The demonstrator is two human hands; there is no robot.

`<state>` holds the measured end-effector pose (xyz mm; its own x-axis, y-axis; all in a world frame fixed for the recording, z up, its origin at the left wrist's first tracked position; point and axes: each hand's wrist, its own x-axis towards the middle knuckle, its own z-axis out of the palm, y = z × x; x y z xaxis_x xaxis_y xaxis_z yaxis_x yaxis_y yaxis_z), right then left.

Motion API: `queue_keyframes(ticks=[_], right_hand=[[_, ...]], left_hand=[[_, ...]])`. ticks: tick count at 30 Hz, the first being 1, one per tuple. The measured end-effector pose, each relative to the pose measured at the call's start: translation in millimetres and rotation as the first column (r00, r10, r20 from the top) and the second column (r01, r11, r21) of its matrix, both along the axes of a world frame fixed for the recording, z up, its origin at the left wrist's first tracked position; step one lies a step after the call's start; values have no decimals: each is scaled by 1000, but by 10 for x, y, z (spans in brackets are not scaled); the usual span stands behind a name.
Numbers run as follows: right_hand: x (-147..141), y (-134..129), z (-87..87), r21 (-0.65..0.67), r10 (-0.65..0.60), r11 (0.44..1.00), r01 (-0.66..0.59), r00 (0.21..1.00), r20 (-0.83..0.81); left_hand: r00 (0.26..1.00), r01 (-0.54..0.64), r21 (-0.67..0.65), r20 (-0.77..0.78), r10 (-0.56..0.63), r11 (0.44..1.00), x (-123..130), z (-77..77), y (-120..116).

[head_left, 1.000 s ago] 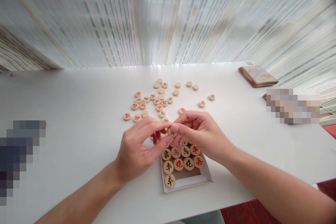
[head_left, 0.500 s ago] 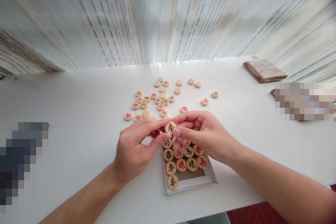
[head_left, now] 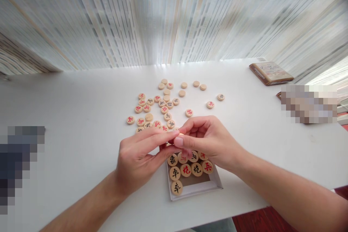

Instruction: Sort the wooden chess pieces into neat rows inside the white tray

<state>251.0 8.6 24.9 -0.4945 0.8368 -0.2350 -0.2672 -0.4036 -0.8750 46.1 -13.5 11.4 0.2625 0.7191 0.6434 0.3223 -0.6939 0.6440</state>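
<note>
My left hand (head_left: 144, 157) and my right hand (head_left: 208, 141) meet fingertip to fingertip above a shallow white box. Between them is a wooden Chinese chess piece (head_left: 180, 135), mostly hidden by the fingers of both hands. Only its pale edge shows. Below, the box (head_left: 202, 187) holds rows of round pieces with red and black characters. A black-marked piece (head_left: 176, 187) sits alone in its nearest row, at the left corner. The box's far rows are covered by my hands.
Beyond my hands, loose chess pieces (head_left: 164, 110) lie scattered on the white table (head_left: 81, 108), some blank side up. A thin brown-edged box (head_left: 272, 72) rests at the back right, near a blurred item (head_left: 310, 103). Another blurred dark item (head_left: 21, 163) is at the left. A striped curtain hangs behind.
The piece between my hands has turned so its black character no longer shows. My left fingers have closed over it. The whole view has shifted slightly.
</note>
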Motion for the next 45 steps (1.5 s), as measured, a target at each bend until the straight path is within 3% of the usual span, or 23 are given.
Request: queue_keyframes(ticks=[8, 19, 27, 31, 34, 39, 45], right_hand=[[34, 5, 28, 89, 37, 995, -40, 999, 34], [15, -7, -13, -25, 40, 999, -41, 998, -53], [18, -24, 63, 62, 53, 997, -49, 996, -68], [-12, -54, 69, 137, -14, 990, 20, 999, -41], [-29, -65, 52, 250, -108, 963, 99, 994, 20], [-27, -64, 35, 483, -230, 863, 149, 967, 112], [-33, -90, 15, 596, -277, 790, 147, 951, 133]], left_hand=[[998, 28, -18, 53, -27, 999, 2, -10, 28], [999, 49, 46, -7, -48, 998, -23, 3, 8], [991, 72, -129, 124, -56, 989, -9, -14, -16], [987, 55, -158, 155, -30, 986, -16, -14, -20], [984, 37, -176, 177, -5, 984, -21, -20, -18], [980, -18, -205, 192, 58, 979, -11, -26, -7], [971, -2, -257, 232, 64, 966, -22, 0, 9]])
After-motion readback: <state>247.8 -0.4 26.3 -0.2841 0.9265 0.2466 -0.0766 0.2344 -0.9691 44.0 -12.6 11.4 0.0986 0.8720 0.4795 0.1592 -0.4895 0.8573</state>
